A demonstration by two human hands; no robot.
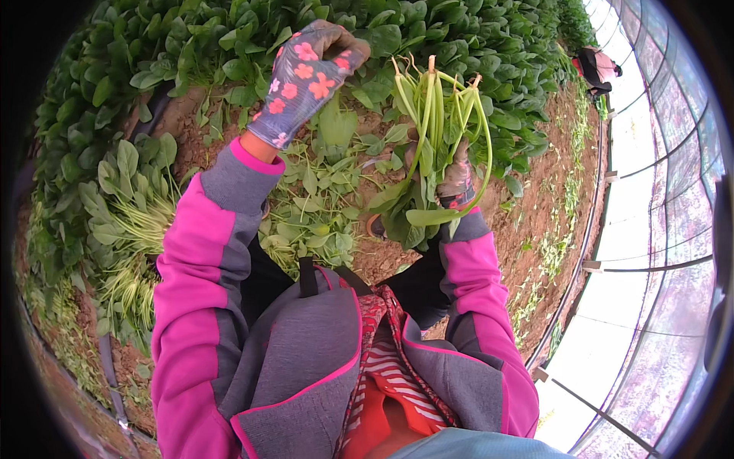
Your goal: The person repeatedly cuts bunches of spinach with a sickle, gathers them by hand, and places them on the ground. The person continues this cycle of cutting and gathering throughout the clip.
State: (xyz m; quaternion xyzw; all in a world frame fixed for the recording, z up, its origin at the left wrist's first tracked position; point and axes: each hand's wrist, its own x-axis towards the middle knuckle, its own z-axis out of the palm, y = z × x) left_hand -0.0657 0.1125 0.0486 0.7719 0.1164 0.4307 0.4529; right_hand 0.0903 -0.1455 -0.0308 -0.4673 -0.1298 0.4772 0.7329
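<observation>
My right hand (456, 177), in a patterned glove, grips a bunch of spinach (433, 115). The cut root ends point up and away from me, while the leaves hang down toward my lap. One long stem bends out in a loop on the right. The bunch hides part of that hand's fingers. Up and to the left, my left hand (310, 73) wears a grey glove with pink flowers and is held over the edge of the growing spinach (428, 23). Its fingers are curled closed; what they hold, if anything, is hidden.
Piles of picked spinach (134, 206) lie at the left. Loose leaves (313, 206) cover the soil ahead of my knees. A dark hose (589, 237) runs beside the plastic greenhouse wall (657, 229) on the right. Another person (595, 69) crouches at the far right.
</observation>
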